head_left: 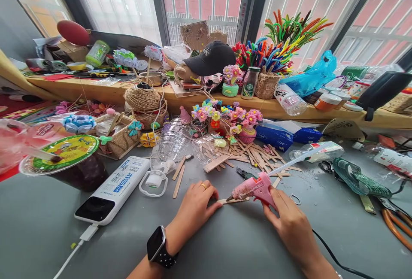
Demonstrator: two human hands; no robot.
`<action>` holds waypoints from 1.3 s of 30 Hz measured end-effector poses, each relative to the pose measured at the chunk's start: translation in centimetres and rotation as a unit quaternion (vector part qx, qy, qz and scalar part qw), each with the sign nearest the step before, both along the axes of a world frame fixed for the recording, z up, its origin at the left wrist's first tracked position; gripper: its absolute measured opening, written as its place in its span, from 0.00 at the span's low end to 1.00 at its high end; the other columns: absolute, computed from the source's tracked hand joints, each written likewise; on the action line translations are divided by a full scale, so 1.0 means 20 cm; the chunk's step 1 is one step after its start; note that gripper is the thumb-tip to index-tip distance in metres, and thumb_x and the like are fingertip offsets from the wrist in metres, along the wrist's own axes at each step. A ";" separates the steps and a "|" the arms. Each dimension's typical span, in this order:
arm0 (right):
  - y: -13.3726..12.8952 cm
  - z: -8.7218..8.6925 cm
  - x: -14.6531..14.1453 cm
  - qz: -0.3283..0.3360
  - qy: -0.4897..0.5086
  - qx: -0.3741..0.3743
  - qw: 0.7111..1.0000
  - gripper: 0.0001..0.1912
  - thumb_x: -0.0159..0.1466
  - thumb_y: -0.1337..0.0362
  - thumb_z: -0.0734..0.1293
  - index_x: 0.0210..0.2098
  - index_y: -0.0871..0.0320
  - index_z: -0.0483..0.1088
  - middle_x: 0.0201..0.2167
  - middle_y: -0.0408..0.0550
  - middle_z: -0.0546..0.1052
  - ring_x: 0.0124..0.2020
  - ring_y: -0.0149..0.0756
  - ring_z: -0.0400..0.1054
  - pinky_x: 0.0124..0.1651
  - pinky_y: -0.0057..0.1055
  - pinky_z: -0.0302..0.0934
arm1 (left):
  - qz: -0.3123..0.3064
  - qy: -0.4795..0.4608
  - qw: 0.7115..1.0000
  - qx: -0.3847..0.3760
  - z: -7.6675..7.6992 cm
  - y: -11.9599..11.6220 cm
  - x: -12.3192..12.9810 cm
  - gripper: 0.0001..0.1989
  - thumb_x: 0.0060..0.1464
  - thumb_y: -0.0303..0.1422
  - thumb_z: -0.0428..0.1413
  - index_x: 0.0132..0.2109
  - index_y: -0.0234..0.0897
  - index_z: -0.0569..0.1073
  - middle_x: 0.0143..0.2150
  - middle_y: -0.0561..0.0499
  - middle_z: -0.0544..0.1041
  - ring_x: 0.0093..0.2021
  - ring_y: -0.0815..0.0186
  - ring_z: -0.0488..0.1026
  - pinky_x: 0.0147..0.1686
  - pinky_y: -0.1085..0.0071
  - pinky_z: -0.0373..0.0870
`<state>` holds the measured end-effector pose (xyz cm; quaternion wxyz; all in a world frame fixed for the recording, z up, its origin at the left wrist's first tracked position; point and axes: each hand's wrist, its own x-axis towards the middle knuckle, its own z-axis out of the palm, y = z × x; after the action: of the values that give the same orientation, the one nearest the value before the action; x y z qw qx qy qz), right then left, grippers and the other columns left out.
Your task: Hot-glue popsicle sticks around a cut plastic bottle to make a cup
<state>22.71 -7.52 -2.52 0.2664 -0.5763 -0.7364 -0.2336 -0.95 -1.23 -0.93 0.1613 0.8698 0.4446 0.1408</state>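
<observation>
Pink plastic, one glue gun [255,188] sits clamped in the fingers of the right hand [286,215], trigger hidden, its tip at one flat wooden stick [238,200] on the bench [244,244]. Fingers of the left hand [198,204] pinch the stick's partly covered left end. Farther left lie two loose sticks [178,182]; far, an uncountable stick heap [257,155].

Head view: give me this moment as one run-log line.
left hand: at end of stick | right hand: holding glue gun | nozzle: at stick | behind: stick pile
</observation>
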 end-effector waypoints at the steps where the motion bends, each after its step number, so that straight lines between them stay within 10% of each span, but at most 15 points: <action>1: 0.00 0.00 0.00 0.000 0.002 0.000 1.000 0.14 0.63 0.65 0.55 0.45 0.65 0.63 0.34 0.54 0.74 0.35 0.39 0.71 0.36 0.34 0.66 | 0.000 0.001 1.000 -0.001 0.00 0.00 0.00 0.06 0.51 0.34 0.55 0.34 0.37 0.68 0.36 0.50 0.71 0.37 0.61 0.67 0.35 0.66 0.60; 39: -0.02 0.04 0.02 -0.003 0.028 0.003 1.000 0.15 0.62 0.66 0.55 0.47 0.61 0.64 0.36 0.52 0.75 0.36 0.39 0.71 0.37 0.33 0.66 | -0.004 -0.007 1.000 0.012 0.00 0.01 0.00 0.05 0.50 0.33 0.55 0.34 0.37 0.68 0.35 0.51 0.71 0.36 0.62 0.67 0.35 0.67 0.60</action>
<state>23.03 -7.86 -1.71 0.2883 -0.5840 -0.7262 -0.2203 -0.89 -1.12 -1.00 0.1544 0.8724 0.4383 0.1519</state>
